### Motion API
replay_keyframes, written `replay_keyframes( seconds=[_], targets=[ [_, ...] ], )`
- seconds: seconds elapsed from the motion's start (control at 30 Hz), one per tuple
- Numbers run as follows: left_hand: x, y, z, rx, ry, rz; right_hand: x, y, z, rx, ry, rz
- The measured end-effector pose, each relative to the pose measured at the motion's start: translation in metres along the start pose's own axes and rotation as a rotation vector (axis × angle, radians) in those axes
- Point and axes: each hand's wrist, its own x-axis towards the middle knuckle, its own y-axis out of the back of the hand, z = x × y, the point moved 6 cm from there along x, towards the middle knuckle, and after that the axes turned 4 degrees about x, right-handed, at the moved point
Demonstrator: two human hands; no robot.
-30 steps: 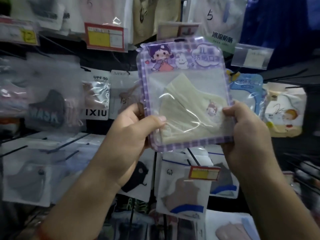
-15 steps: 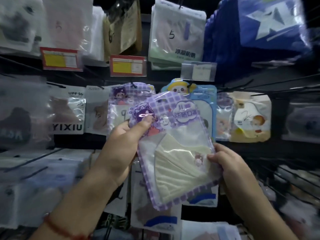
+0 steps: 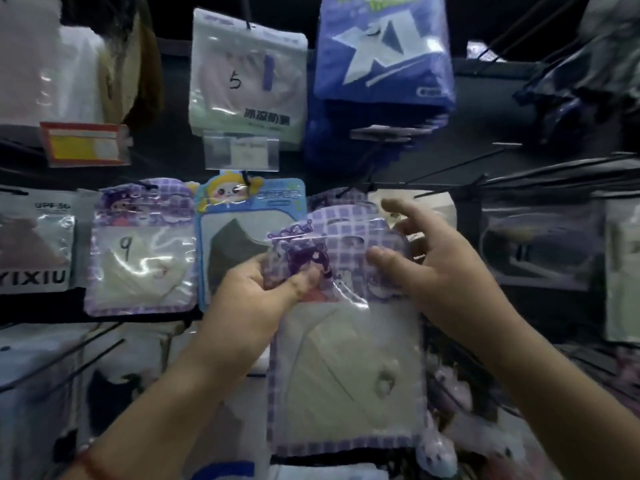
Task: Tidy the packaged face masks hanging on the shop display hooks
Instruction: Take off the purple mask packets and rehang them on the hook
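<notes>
1. Purple-checked mask pack point(image 3: 349, 368) sat centre frame in front of the hook wall, upright, pale mask visible through its clear window, cartoon header at top.
2. Left hand point(image 3: 252, 299) gripped the pack's upper left corner, thumb pinched over the cartoon print, fingers behind.
3. Right hand point(image 3: 440, 271) was at the pack's upper right, thumb on the header, fingers spread and straight above it. Grip open, nothing held.
4. Just left behind the pack: blue-edged pack point(image 3: 242, 233) with a dark mask, partly covered by the left hand; further left a second purple pack point(image 3: 142, 247) marked "9".
5. Above: white pack point(image 3: 247, 77) marked "5", with a blue bag point(image 3: 384, 53) beside it.
6. Bare black hooks point(image 3: 460, 164) stuck out right of the pack, near the right hand's fingers.
7. Red-yellow price tag point(image 3: 85, 143) upper left.
</notes>
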Motion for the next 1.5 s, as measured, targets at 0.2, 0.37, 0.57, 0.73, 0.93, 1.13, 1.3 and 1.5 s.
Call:
replay_keyframes(
  seconds=[0.2,0.37,0.57,0.73,0.93,1.13,1.3,1.5],
  targets=[
    [0.018,-0.029,0.013,0.040,0.012,-0.048,0.019,0.034,0.031,0.026,0.068,-0.143],
    [0.047,-0.046,0.029,0.364,0.003,-0.166,0.021,0.046,0.049,-0.021,0.076,-0.171],
    [0.062,-0.056,0.042,0.567,-0.109,-0.286,0.024,0.055,0.053,-0.075,0.109,-0.129],
    [0.065,-0.043,0.059,0.723,-0.459,-0.062,0.030,0.062,0.045,-0.142,0.180,-0.056],
    [0.072,-0.051,0.075,0.832,-0.695,0.008,0.039,0.063,0.029,-0.287,0.273,0.010],
    [0.094,-0.056,0.076,0.738,-0.694,0.075,0.045,0.056,0.019,-0.373,0.310,-0.029],
    [0.107,-0.056,0.073,0.777,-0.683,0.130,0.051,0.053,0.016,-0.387,0.337,-0.030],
    [0.135,-0.054,0.047,1.113,-0.678,0.067,0.056,0.047,0.029,-0.331,0.263,-0.053]
  ],
)
